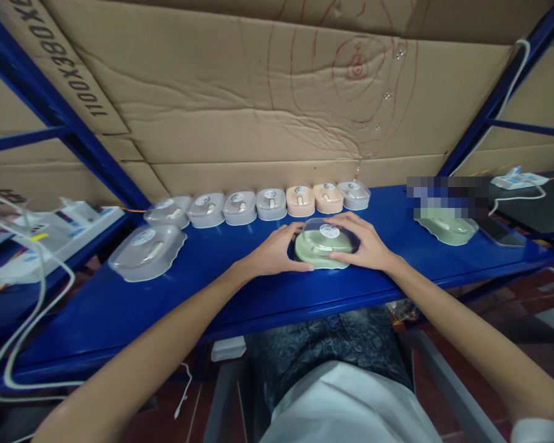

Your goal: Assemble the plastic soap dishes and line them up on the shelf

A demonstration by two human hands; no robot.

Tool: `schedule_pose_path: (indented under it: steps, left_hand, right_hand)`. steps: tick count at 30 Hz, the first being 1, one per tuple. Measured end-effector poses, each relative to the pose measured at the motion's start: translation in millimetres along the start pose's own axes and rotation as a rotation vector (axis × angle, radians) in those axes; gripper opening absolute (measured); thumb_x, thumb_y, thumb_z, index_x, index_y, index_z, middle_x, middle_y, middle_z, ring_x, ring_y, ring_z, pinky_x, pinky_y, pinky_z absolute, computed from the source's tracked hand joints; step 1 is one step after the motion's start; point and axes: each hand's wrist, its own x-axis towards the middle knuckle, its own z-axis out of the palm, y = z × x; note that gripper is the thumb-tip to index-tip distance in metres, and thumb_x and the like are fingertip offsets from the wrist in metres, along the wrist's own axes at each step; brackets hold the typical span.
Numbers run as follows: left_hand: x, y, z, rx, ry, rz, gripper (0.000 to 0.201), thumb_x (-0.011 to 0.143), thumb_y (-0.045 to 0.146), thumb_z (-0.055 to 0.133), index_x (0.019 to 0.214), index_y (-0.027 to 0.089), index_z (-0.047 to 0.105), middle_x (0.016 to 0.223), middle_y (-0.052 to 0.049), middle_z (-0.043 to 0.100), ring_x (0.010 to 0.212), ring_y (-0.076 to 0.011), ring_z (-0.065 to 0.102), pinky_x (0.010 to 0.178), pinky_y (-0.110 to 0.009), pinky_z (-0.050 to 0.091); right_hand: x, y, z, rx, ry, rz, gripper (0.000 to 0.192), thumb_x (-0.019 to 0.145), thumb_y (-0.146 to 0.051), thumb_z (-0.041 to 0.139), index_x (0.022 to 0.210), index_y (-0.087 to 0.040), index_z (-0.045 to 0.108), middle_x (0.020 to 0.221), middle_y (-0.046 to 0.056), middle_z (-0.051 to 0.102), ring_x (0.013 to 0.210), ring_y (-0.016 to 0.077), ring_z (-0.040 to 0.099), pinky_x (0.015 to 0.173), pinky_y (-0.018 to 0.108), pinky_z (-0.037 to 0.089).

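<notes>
A pale green box with a clear lid and a round white sticker (pixel 324 245) sits on the blue shelf (pixel 212 289) in front of me. My left hand (pixel 274 251) grips its left side and my right hand (pixel 364 241) grips its right side. Behind it runs a row of several similar lidded boxes: grey ones (pixel 240 207) and two peach ones (pixel 314 199). A larger grey lidded box (pixel 146 251) lies apart at the left.
Another green box (pixel 447 226) lies at the right, beside a dark flat device (pixel 501 232). White power strips with cables sit at the left (pixel 50 231) and far right (pixel 517 181). Cardboard sheets (pixel 277 104) back the shelf, with blue frame posts on both sides.
</notes>
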Motion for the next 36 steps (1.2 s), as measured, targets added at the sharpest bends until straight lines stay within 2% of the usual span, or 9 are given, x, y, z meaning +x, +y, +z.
schedule_pose_path:
  steps: [6,11,18,26,31,36]
  left_hand:
    - [-0.3,3.3,3.6,-0.003,0.034,0.0,0.098,0.071,0.057,0.094,0.153,0.023,0.051,0.138,-0.014,0.067,0.125,-0.0371,0.064,0.11,-0.054,0.049]
    - [-0.9,5.5,6.4,0.003,0.047,-0.004,0.097,0.073,0.058,0.093,0.153,0.025,0.05,0.148,-0.013,0.063,0.137,-0.039,0.058,0.115,-0.054,0.046]
    - [-1.8,4.9,8.0,0.027,0.04,-0.001,0.096,0.075,0.06,0.092,0.154,0.026,0.048,0.151,-0.012,0.062,0.14,-0.0392,0.057,0.118,-0.055,0.044]
    - [-2.5,6.5,10.8,0.047,0.033,-0.037,0.11,0.075,0.066,0.089,0.164,0.027,0.038,0.164,-0.015,0.051,0.154,-0.0459,0.044,0.125,-0.06,0.037]
    - [-2.2,3.4,11.2,0.062,0.008,-0.036,0.116,0.077,0.07,0.086,0.17,0.028,0.029,0.166,-0.016,0.049,0.155,-0.0458,0.042,0.125,-0.061,0.036]
    - [-1.9,-0.4,12.4,0.116,-0.001,-0.005,0.111,0.08,0.07,0.083,0.169,0.024,0.035,0.168,-0.015,0.049,0.154,-0.0448,0.043,0.127,-0.06,0.035]
  right_hand:
    - [-0.2,-1.6,7.2,0.022,-0.013,-0.024,0.075,0.086,-0.063,0.084,0.151,-0.031,0.064,0.139,0.013,0.067,0.129,0.0348,0.067,0.111,0.055,0.057]
    - [0.5,-2.1,10.6,0.01,-0.004,-0.05,0.074,0.087,-0.062,0.084,0.151,-0.029,0.064,0.137,0.014,0.066,0.127,0.0339,0.069,0.11,0.054,0.059]
    - [0.3,-1.6,12.3,-0.001,-0.015,0.002,0.074,0.087,-0.065,0.082,0.151,-0.031,0.065,0.137,0.012,0.066,0.127,0.034,0.068,0.11,0.054,0.059]
    - [0.5,-2.4,13.1,0.007,-0.038,0.008,0.073,0.087,-0.064,0.082,0.15,-0.031,0.065,0.136,0.013,0.067,0.125,0.0338,0.07,0.109,0.054,0.059]
    - [0.3,-1.0,14.5,-0.006,-0.04,0.01,0.073,0.087,-0.065,0.082,0.149,-0.03,0.066,0.134,0.012,0.067,0.123,0.033,0.07,0.107,0.053,0.06]
    - [-0.9,0.2,15.6,0.001,-0.035,0.006,0.073,0.086,-0.063,0.083,0.149,-0.029,0.066,0.135,0.013,0.067,0.124,0.0332,0.07,0.109,0.054,0.06]
